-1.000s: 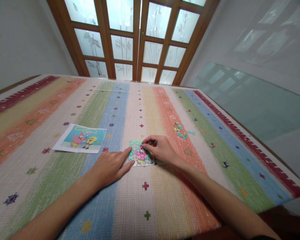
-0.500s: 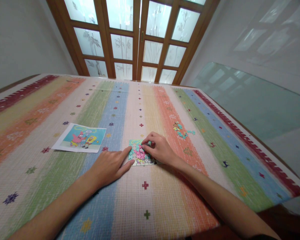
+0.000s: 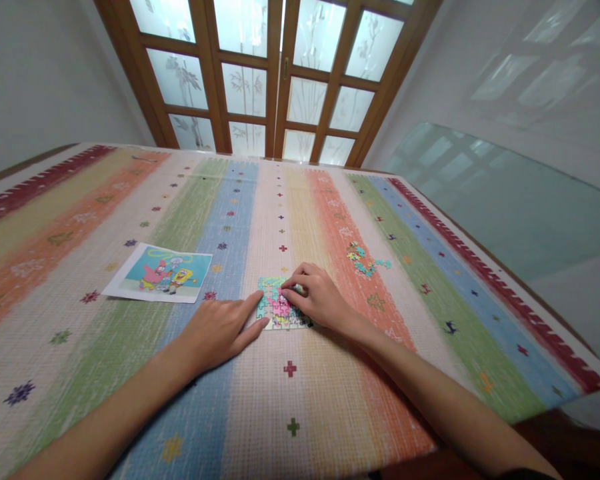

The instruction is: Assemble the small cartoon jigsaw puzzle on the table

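Observation:
A small jigsaw puzzle (image 3: 279,311) with teal, pink and yellow pieces lies flat on the table in front of me. My left hand (image 3: 225,331) rests at its left side, with the thumb and index finger stretched apart against the edge. Over the puzzle's right half, my right hand (image 3: 314,293) is bent down with its thumb and index fingertip together on a puzzle piece near the middle. My right fingers cover part of the puzzle, and little of that piece shows.
Loose puzzle pieces (image 3: 363,260) lie in a small heap to the right, beyond my right hand. A printed cartoon picture (image 3: 163,273) on white paper lies to the left. The striped tablecloth (image 3: 260,413) covers the table. A glass-paned wooden door (image 3: 275,80) stands behind.
Both hands stay almost where they were. The right fingertips shift very slightly over the same spot on the puzzle, and the view tilts a little.

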`<act>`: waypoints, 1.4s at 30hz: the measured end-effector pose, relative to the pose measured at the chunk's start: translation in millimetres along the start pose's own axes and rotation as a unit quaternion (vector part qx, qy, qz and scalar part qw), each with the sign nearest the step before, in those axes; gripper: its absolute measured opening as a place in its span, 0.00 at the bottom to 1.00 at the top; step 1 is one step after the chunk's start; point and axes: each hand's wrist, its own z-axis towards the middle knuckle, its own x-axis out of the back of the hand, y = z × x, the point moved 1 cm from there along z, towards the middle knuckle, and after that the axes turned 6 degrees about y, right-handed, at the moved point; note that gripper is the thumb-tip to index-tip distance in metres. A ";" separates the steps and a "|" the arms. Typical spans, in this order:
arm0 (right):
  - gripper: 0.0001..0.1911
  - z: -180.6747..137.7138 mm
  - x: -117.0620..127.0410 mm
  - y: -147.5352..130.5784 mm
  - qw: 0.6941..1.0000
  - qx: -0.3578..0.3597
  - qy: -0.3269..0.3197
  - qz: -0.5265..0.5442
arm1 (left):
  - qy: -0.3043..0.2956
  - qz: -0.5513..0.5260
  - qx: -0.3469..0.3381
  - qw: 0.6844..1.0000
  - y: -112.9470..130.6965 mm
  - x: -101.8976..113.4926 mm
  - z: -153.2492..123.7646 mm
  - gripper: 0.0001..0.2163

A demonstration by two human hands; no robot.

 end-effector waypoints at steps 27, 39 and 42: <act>0.55 -33.4 50.5 38.4 0.989 0.068 -0.126 0.021 | 0.004 0.001 -0.012 1.000 -3.2 -1.5 -0.8 0.25; 0.53 -37.1 45.5 40.2 0.993 0.050 -0.106 0.022 | 0.013 -0.006 -0.018 1.000 -6.4 -3.2 -1.0 0.27; 0.52 -37.7 44.2 40.1 0.993 0.056 -0.101 0.022 | 0.010 -0.003 -0.020 1.000 -6.5 -1.7 -2.0 0.28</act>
